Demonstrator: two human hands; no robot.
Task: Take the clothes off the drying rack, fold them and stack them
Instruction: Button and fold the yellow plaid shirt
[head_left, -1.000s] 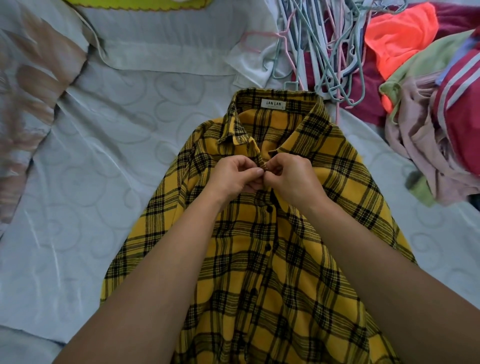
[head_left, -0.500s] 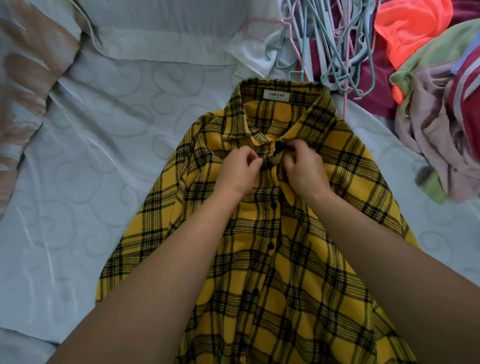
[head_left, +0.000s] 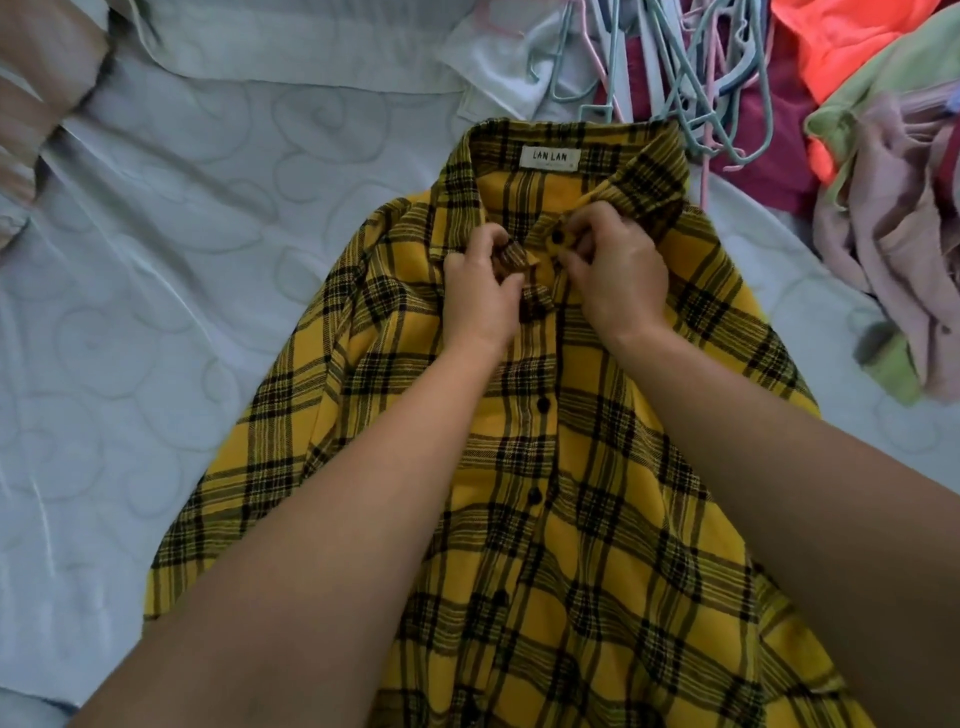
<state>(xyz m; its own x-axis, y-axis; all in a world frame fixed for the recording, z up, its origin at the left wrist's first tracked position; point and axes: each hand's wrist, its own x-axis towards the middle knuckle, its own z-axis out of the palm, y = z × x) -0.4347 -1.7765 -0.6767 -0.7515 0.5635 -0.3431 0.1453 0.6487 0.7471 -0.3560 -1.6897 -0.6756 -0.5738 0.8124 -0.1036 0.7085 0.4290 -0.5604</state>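
Note:
A yellow and black plaid shirt (head_left: 571, 467) lies front up on the pale bed sheet (head_left: 156, 312), collar away from me, with a white label inside the neck. My left hand (head_left: 483, 291) pinches the left edge of the collar opening. My right hand (head_left: 615, 275) pinches the right edge, where a black top button shows just beside its fingertips. The two edges are slightly apart. Black buttons run down the closed front below my hands. My forearms cover much of the lower shirt.
A tangle of pastel plastic hangers (head_left: 691, 78) lies just beyond the collar. A heap of loose clothes (head_left: 883, 208) in orange, green, pink and maroon fills the right side. A white folded cloth (head_left: 498, 62) and a brown patterned pillow (head_left: 31, 130) lie at the far edge and left.
Both hands moved up from the placket below the collar to the collar opening and now pinch its two edges apart, showing the top button. The view shifted closer.

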